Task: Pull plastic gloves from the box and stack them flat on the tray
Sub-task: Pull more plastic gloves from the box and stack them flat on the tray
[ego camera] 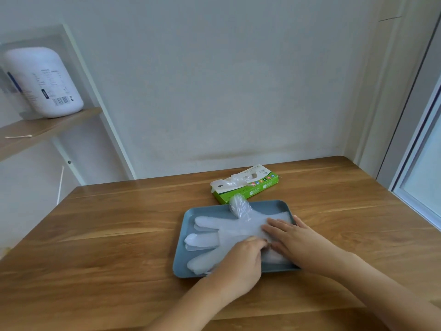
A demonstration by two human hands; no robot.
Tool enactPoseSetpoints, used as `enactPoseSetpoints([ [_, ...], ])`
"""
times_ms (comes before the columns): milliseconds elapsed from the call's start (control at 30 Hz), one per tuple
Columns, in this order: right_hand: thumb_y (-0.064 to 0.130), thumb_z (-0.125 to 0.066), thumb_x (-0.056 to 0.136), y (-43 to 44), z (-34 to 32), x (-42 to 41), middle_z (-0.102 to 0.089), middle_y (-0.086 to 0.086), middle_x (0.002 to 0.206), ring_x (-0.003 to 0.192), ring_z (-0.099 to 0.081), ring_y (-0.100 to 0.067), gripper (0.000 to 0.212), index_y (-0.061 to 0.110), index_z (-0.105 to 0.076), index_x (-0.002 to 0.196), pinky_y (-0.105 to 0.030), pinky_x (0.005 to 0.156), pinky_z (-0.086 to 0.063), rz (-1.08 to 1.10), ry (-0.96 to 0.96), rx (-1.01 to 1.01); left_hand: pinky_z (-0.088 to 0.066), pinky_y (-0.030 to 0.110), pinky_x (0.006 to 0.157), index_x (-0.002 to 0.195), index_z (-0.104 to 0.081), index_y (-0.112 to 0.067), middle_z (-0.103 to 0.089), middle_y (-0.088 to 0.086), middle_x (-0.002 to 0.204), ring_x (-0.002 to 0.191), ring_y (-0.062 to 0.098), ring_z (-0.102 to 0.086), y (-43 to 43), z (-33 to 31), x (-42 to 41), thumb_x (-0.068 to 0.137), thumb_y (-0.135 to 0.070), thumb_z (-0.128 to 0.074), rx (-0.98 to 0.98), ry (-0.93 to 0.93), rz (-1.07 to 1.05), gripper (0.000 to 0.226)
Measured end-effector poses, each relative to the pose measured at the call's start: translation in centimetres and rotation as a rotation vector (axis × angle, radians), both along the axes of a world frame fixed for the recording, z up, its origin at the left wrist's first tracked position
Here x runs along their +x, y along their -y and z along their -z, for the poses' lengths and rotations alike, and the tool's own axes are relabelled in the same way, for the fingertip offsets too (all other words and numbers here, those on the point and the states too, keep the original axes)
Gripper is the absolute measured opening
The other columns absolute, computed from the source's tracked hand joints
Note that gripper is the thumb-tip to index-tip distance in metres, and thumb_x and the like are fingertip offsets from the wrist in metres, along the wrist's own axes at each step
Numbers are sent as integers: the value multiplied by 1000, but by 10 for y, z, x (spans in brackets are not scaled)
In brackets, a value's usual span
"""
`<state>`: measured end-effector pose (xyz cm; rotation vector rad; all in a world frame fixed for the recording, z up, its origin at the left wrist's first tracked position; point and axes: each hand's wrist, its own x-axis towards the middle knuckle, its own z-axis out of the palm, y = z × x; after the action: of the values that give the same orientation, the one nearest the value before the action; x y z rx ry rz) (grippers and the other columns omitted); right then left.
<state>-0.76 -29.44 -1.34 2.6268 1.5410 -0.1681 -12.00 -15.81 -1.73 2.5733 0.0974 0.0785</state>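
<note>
Translucent plastic gloves (pixel 222 231), matt tray (pixel 188 217), wood-grain table (pixel 107 235).

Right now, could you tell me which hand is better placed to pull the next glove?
Right, probably: the right hand lies flat on the gloves, nearer the green box; the left hand rests by the tray's near edge and could hold the stack down.

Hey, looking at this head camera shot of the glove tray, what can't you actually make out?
Head view:
- Number of gloves on the tray: clear layers overlap, and the left hand and right hand cover the cuffs.
- Left hand's grip: fingers tucked beneath it, so pinching or pressing is unclear.
- Gloves left in the box: the carton hides them.
- White bottle label: print too small.
</note>
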Motion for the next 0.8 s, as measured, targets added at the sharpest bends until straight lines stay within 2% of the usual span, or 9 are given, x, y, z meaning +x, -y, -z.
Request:
enactPoseSetpoints([
  [67, 62, 13, 85, 5, -1, 2, -4, 1, 161, 147, -6, -10, 80, 25, -5, 153, -36, 118, 2, 16, -11, -56, -23, 15, 108, 143, -43, -16, -41, -3, 149, 134, 8, -37, -2, 1, -4, 103, -24, -37, 29, -44, -69, 41],
  [133, 52, -13, 99, 4, -4, 3, -1, 0, 161, 147, -4, -11, 61, 27, 0, 153, -36, 118, 3, 20, -18, -92, -10, 21, 116, 153, -22, -14, -17, -3, 161, 146, 10, -15, -6, 3, -10, 103, -41, -35, 77, -186, -166, 59],
  [267, 54, -28, 98, 2, -12, 5, 1, 2, 161, 147, -2, -12, 66, 30, 1, 152, -38, 118, 5, 47, -92, -127, 5, 33, 119, 154, 3, -7, 7, 8, 162, 150, 21, 5, -24, -3, -22, 100, -57, -18, 277, -429, -338, 77],
  [400, 61, -34, 94, 3, -14, 10, 1, 2, 161, 147, -2, -13, 76, 30, 1, 153, -40, 117, 6, 45, -103, -127, 3, 40, 120, 152, -8, 1, -10, 18, 160, 149, 25, -8, -47, -15, -26, 103, -49, -11, 479, -535, -385, 70],
  [500, 63, -45, 89, 0, -18, 13, -1, 3, 161, 147, -5, -15, 83, 30, -3, 153, -41, 117, 6, 52, -153, -133, -14, 37, 119, 141, -41, -4, -42, 12, 147, 137, 22, -36, -59, -24, -24, 103, -41, -22, 487, -553, -343, 56],
  [533, 63, -49, 87, -1, -21, 13, -3, 3, 161, 147, -7, -16, 85, 31, -5, 153, -42, 117, 6, 58, -172, -134, -25, 34, 111, 129, -52, -8, -53, 8, 134, 124, 21, -47, -63, -27, -22, 102, -42, -28, 471, -549, -334, 50],
  [600, 63, -55, 83, -4, -28, 15, -13, 4, 160, 146, -15, -16, 88, 31, -12, 152, -44, 118, 2, 58, -171, -127, -41, 27, 80, 107, -60, -13, -62, 0, 101, 93, 18, -55, -68, -39, -20, 99, -46, -38, 452, -528, -330, 41],
  [667, 63, -58, 80, -10, -35, 20, -31, 5, 154, 140, -29, -16, 85, 31, -21, 150, -39, 117, -13, 70, -160, -44, -42, 26, 66, 101, -60, -12, -61, -1, 88, 81, 16, -54, -78, -53, -13, 96, -49, -45, 420, -447, -353, 40],
  [800, 58, -63, 80, -29, -39, 47, -54, 5, 136, 120, -53, -16, 68, 27, -45, 138, -30, 97, -43, 168, -197, 304, -43, 30, 83, 114, -58, -18, -58, 3, 107, 95, 18, -56, -102, -71, 17, 92, -49, -56, 150, -245, -448, 38],
])
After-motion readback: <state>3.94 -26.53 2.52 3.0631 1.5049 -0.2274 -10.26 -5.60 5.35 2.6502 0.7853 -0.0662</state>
